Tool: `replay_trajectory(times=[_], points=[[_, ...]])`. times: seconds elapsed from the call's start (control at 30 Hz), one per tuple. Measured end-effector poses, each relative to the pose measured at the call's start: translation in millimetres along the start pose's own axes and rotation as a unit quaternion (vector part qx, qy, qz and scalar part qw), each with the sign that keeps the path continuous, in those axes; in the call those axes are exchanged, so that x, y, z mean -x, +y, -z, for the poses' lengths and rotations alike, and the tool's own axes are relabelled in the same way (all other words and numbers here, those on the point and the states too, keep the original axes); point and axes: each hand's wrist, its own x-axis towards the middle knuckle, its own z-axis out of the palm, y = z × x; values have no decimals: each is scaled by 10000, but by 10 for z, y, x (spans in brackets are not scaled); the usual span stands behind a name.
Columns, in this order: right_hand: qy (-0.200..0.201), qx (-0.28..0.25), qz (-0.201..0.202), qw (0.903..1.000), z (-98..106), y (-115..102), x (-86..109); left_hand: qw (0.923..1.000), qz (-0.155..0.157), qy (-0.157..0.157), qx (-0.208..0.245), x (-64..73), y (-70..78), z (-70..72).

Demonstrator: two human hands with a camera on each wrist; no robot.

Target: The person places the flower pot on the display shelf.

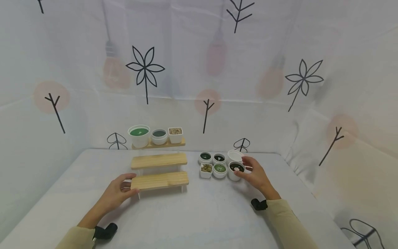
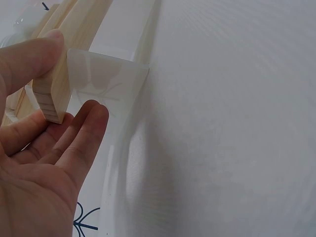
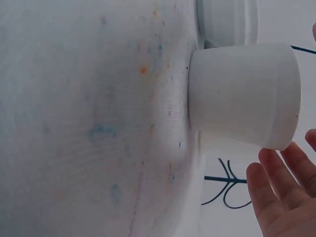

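Observation:
A tiered display stand (image 1: pixel 159 180) with wooden shelves and pale translucent supports stands left of centre. At its left end my left hand (image 1: pixel 115 193) holds the lowest board (image 2: pixel 57 91), thumb on top and fingers underneath. To the right, my right hand (image 1: pixel 257 177) is spread around a white pot (image 1: pixel 234 175) with dark contents. In the right wrist view its fingertips (image 3: pixel 269 158) are right at the rim of the white pot (image 3: pixel 242 96), with only a bit of thumb showing at the edge. The pot's base sits on the white cloth.
On the top shelf are a large pot with green contents (image 1: pixel 139 136), a small round pot (image 1: pixel 159 138) and a square pot (image 1: pixel 175 136). Beside the white pot stand a white pot behind (image 1: pixel 235 155), a square pot (image 1: pixel 206 173) and several small round pots (image 1: pixel 219 174). A patterned curtain (image 1: pixel 186 69) hangs behind.

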Motion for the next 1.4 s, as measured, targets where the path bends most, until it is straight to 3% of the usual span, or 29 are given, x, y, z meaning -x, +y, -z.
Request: replay_trajectory(times=[0.27,0.67,1.4], points=[[-212,160,-393,9989,-39,52,15,10000,1,-4,-61,-5,-20,-1],[-388,232,-650,9969,-50,61,-4,9999,-131,56,-81,18,-11,-2],[-418,487,-762,9950,-54,60,-9,9996,-263,41,124,10,2,-4]])
